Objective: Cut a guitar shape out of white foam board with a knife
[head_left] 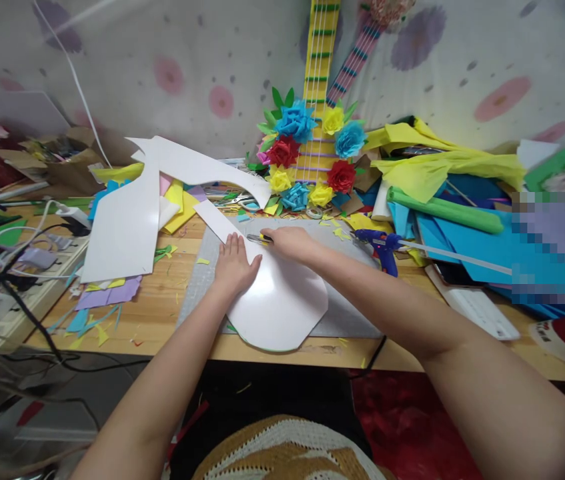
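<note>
A white guitar-shaped board (277, 310), rounded at the near end with a narrow neck pointing up and left, lies on a grey cutting mat (352, 313). My left hand (236, 263) rests flat on it near the base of the neck, fingers spread. My right hand (287, 243) is closed around a utility knife (259, 238) with a yellow and black handle. The knife's tip points left, over the board just right of my left fingertips. Whether the blade touches the board I cannot tell.
White board offcuts (127, 227) stand at the left. A flower-trimmed paper guitar (312, 153) leans on the back wall. A blue glue gun (382, 247) sits right of the mat. Power strips (57, 280) and cables crowd the left; coloured paper (462, 247) piles up at the right.
</note>
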Tool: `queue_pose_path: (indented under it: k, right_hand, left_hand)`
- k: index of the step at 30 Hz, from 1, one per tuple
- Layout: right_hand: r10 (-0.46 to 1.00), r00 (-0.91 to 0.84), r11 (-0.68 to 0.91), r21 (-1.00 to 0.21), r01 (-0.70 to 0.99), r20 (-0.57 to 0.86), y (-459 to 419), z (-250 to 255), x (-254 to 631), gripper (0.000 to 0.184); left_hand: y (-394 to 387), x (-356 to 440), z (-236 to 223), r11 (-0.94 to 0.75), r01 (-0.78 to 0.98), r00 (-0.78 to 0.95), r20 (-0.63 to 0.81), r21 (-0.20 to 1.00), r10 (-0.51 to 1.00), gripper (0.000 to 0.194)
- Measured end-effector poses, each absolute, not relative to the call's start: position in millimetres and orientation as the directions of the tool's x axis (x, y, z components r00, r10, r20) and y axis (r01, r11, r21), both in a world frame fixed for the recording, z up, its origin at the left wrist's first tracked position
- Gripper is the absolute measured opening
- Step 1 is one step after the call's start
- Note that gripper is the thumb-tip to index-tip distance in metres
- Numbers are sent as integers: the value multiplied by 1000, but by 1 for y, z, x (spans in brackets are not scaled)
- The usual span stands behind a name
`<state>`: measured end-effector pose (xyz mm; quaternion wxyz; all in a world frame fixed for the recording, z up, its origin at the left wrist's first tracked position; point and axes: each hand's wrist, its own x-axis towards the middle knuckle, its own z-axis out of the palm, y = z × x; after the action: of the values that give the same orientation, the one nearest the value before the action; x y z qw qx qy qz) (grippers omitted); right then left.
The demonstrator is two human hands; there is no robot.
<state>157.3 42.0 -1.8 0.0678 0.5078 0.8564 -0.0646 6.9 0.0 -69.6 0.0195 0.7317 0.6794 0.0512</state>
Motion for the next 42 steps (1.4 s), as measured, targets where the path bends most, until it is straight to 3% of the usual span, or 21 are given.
queue_pose_path:
  k: [13,24,42]
  right_hand:
    - [848,-456,487,60,871,-269,19,24,143,43]
    - [785,-566,609,145,780,-253,38,23,156,43]
    - [748,-611,652,115,750,-258,44,22,172,42]
  left_hand:
    - [0,8,-69,-71,993,67,43,97,997,73]
    - [0,8,-67,-75,992,73,27,100,997,73]
    - [0,8,-65,-80,994,78,26,77,997,73]
